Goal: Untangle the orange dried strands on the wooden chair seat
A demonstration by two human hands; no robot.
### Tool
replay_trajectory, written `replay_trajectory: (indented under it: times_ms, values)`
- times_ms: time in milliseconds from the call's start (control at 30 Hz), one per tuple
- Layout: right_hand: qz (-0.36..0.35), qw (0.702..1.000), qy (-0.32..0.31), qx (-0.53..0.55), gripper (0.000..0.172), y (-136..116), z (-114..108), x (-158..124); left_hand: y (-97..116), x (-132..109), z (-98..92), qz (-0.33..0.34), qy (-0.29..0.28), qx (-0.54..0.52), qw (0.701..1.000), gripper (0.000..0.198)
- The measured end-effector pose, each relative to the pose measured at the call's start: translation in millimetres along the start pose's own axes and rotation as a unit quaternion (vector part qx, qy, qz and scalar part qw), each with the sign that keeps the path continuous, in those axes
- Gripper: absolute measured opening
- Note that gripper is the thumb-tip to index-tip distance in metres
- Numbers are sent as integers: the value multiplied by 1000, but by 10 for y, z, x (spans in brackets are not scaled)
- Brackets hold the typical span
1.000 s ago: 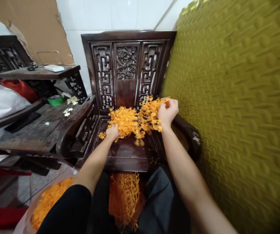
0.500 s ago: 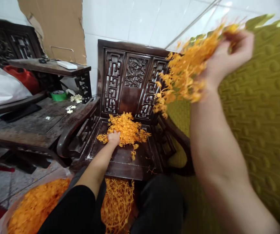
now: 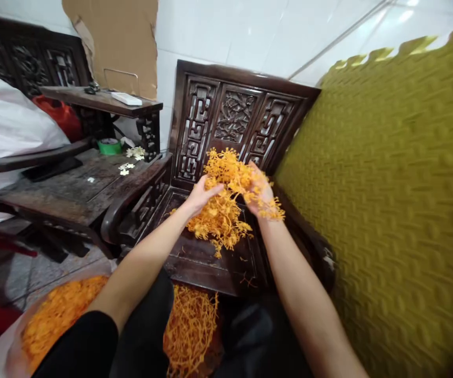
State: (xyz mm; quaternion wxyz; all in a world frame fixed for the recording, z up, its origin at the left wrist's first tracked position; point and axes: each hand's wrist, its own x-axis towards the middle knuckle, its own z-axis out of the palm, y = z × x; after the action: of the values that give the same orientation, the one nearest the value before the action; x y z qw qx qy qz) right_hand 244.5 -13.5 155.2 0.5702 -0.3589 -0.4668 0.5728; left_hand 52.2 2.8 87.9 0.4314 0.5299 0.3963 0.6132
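Because it presumably steadies them, a dark, carved wooden chair (image 3: 210, 272) bears heaped orange, branching flower sprigs (image 3: 220, 220), partly raised between left hand (image 3: 201, 194) and right hand (image 3: 263, 190), perhaps for handling; whether the obscured fingers grip, I cannot tell. One chair beneath, one heap, two hands.

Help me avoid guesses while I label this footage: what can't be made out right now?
All in the head view:
Right hand: some fingers and its grip, hidden by orange flowers.
Left hand: fingertips beyond the thumb, hidden by the same flowers.
Chair seat: the part beneath, covered by that pile.
Lower-left bag: cut off by the bottom edge, partly behind the black sleeve.
White sack: cut off by the left edge.
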Motion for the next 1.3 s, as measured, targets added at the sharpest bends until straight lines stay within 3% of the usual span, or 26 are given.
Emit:
replay_trajectory:
  times_ms: [167,233,333,400,467,533,600,633,667,733,800,867,967,1033,1167,1300]
  values:
    - [112,988,-93,53,72,495,-42,-382,-254,-68,158,-92,147,-9,985,30]
    - [176,971,-129,95,77,550,-61,-449,-319,-39,137,-105,184,25,977,24]
    - [250,943,-180,125,71,528,-108,-446,-358,39,28,-93,225,84,966,19]
    - [272,940,-169,115,63,489,-180,-402,-361,83,-60,-78,250,120,958,17]
    - [225,969,-49,86,50,460,-281,-346,-364,102,-127,-66,264,143,951,15]
    - [91,983,156,41,36,444,-382,-293,-377,94,-152,-50,261,168,949,15]
    - [-63,951,301,-19,27,453,-450,-258,-399,67,-135,-32,245,197,949,15]
    - [-124,938,316,-63,25,476,-463,-250,-411,49,-116,-25,234,213,948,15]
    - [-170,932,296,-121,24,519,-461,-246,-423,31,-92,-20,221,225,949,16]
    - [-210,918,194,-274,25,671,-419,-244,-442,-8,-42,-17,195,238,951,20]
    - [-186,885,100,-415,27,898,-349,-222,-452,-44,4,-13,168,238,956,22]
    - [-135,863,67,-482,33,1138,-282,-170,-455,-72,38,-9,153,233,960,23]
    - [-85,862,71,-495,33,1357,-246,-71,-452,-83,37,-15,154,235,960,24]
    - [-74,855,77,-507,30,1355,-282,-30,-439,-65,-22,-28,161,246,955,25]
    - [-79,824,120,-548,18,1119,-479,-45,-378,-21,-227,-38,176,329,927,23]
    - [-64,772,179,-607,15,889,-642,-123,-344,-41,-272,-56,117,422,897,28]
